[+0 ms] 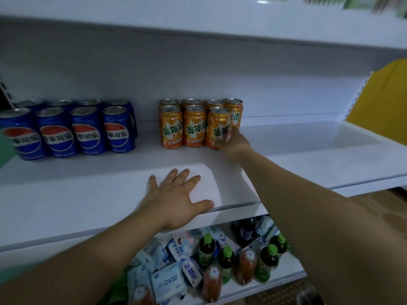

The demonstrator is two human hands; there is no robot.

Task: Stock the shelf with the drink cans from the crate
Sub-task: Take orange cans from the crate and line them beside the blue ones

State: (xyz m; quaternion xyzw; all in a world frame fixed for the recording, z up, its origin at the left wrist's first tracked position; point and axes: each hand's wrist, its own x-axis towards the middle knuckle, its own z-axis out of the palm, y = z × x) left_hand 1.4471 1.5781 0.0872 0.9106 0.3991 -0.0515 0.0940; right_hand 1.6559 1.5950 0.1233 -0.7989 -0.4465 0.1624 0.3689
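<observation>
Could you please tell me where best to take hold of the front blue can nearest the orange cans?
Grip the blue can round its middle from the front right: it stands upright, other blue cans crowd its left and back, and bare shelf lies to its right.

The shelf is smooth white painted metal with a soft sheen. The blue cans and orange cans are glossy printed metal with bare silvery tops. Below, the bottles are clear shiny plastic with matt green caps, and the packets are slick plastic wrap.
</observation>
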